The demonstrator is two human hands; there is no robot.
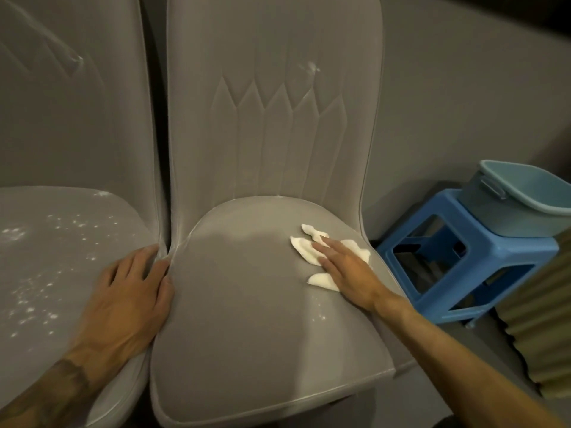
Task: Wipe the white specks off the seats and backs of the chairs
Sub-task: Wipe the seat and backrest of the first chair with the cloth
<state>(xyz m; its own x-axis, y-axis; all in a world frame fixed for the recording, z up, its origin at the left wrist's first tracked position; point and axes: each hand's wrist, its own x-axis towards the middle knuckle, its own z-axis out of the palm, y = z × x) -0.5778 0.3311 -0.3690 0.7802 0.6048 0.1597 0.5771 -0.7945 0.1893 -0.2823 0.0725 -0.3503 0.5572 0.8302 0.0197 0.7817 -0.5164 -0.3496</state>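
Note:
Two grey upholstered chairs stand side by side. On the right chair's seat [247,304], my right hand [346,267] presses a white cloth [304,250] flat with straight fingers, near the seat's right edge. A few white specks [319,318] lie just below that hand, and a white smear [312,67] marks this chair's back. My left hand [129,298] rests on the right edge of the left chair's seat [61,257], fingers reaching into the gap between the chairs. Many white specks [34,298] cover the left seat.
A blue plastic stool [494,261] stands right of the right chair, carrying a light blue bucket [525,199]. A ribbed beige object [540,329] sits at the right edge. A grey wall runs behind the chairs.

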